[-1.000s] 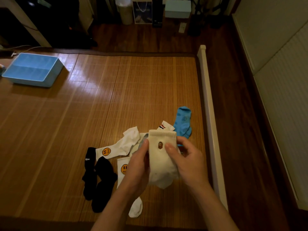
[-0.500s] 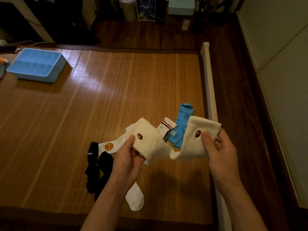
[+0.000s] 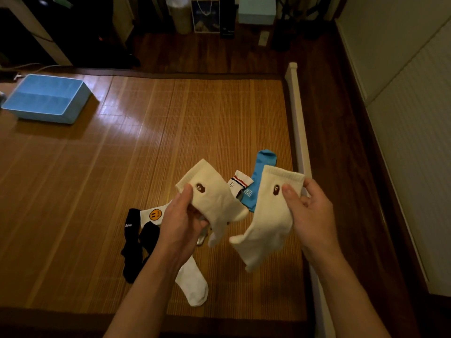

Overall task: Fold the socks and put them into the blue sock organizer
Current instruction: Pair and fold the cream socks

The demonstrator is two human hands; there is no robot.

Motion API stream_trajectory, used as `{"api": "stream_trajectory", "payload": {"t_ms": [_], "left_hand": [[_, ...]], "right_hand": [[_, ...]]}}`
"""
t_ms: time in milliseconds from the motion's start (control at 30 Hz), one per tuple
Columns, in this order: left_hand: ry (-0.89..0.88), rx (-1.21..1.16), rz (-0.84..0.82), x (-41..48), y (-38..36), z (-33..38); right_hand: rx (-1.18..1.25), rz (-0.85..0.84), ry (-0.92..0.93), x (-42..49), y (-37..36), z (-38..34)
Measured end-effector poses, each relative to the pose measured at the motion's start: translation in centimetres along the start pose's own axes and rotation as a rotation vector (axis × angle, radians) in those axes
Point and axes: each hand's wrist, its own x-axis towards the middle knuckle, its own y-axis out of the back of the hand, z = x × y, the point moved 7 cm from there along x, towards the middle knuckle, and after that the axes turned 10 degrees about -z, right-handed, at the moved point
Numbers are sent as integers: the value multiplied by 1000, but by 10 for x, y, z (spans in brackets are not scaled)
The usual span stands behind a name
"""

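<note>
The hands, left [image 3: 181, 223] and right [image 3: 308, 211], each pinch 1 cream sock [image 3: 214, 198] [image 3: 271, 215] by its cuff, held apart, likely to pair them for folding.

The fingers [image 3: 186, 192] of the left hand [image 3: 180, 223] hold the first sock [image 3: 214, 198] up. The right hand [image 3: 310, 211] holds the second sock [image 3: 268, 215] just to its right. The two socks hang apart, above the mat [image 3: 170, 132]. A pile of socks [image 3: 151, 215] lies on the mat under the fingers. Some of it sticks out behind them, between the two held socks. Some lies left of the left fingers, and one sock lies nearer than them. The sock organizer [image 3: 46, 98] sits on the mat, far behind and left of the fingers. A rail [image 3: 296, 123] runs along the mat's right side, below the right fingers.
</note>
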Motion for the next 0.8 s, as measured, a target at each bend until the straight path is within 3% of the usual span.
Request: {"api": "stream_trajectory", "payload": {"t_ms": [267,567,700,800], "left_hand": [[-29,-3,-17,0,-9,4],[-73,170,-96,-6,-31,-10],[-122,347,-173,-13,-48,-24],[-163,372,-182,-13,-45,-23]], "right_hand": [[35,54,-63,6,8,0],[-438,207,157,-32,-35,-32],[-475,15,113,-44,-98,-26],[-317,-200,70,-44,-118,-11]]}}
